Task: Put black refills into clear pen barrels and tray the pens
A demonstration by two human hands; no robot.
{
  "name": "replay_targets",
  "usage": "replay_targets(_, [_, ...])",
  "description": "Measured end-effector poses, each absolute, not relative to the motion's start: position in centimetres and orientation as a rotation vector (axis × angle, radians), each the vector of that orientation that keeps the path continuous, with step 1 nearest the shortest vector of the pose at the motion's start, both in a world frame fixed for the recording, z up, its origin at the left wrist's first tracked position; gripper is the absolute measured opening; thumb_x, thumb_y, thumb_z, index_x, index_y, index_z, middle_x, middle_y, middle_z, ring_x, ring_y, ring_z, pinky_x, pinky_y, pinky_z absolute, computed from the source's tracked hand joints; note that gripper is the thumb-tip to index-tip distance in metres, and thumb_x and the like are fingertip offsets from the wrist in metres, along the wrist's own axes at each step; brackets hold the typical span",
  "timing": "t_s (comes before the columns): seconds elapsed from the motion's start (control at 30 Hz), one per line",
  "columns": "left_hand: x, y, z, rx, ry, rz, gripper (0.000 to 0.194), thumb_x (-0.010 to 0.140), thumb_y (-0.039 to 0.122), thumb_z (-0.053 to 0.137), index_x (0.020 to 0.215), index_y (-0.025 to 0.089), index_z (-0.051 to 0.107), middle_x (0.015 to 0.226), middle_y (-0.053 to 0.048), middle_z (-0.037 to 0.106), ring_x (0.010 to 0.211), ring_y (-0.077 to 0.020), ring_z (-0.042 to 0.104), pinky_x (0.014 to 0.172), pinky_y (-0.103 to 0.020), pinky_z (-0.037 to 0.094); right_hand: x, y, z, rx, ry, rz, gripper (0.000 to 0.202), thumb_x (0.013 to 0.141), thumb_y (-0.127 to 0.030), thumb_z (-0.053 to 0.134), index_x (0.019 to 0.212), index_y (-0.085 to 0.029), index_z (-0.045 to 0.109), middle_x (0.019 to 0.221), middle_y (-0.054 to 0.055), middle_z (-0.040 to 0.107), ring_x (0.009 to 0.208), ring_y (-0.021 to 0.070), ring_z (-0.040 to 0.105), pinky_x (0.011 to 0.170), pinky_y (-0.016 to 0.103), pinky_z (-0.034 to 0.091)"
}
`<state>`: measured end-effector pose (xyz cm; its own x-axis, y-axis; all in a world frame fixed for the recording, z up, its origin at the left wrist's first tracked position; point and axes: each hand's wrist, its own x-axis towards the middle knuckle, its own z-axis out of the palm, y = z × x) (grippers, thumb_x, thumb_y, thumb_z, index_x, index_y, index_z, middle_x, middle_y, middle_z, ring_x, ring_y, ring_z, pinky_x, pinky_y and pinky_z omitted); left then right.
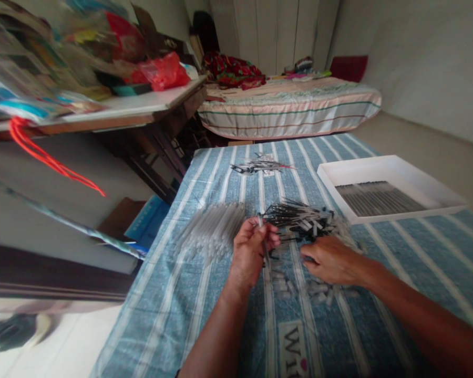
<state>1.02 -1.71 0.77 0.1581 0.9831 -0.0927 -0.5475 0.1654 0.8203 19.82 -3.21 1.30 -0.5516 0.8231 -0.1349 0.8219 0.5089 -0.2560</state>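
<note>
While the left hand pinches a thin clear tube upright between its fingertips, the right hand lies palm down, fingers loosely curled, on small grey caps; whether it grips one I cannot tell. Dark refill pile sits just beyond both hands. Clear barrels lie left. White tray stands far right on the striped blue cloth. Bed at far wall.

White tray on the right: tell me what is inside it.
The white tray holds a flat row of dark thin rods laid side by side; its near wall hides their lower ends.
</note>
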Motion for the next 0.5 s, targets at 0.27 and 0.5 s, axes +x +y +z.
replay_targets(0.27, [1.1,-1.5,1.2,0.547,0.602,1.416,0.018,0.073,0.01,0.062,0.084,0.017,0.05,0.077,-0.002,0.062,0.061,-0.0082,0.054,0.059,-0.02,0.045,16.8,-5.4,0.2,-1.297,-2.177,1.036,0.007,0.07,-0.014,0.046,0.067,-0.018,0.052,0.052,-0.005,0.047,0.048,0.008,0.039,0.047,0.019,0.027])
replay_targets(0.5, [0.8,-1.3,1.4,0.53,0.583,1.475,0.016,0.072,0.009,0.062,0.08,0.017,0.051,0.074,-0.001,0.059,0.057,-0.0061,0.049,0.056,-0.018,0.04,15.3,-5.8,-0.4,-1.325,-1.889,1.313,0.007,0.068,-0.013,0.047,0.063,-0.018,0.046,0.05,-0.008,0.038,0.046,0.0061,0.034,0.045,0.018,0.024])
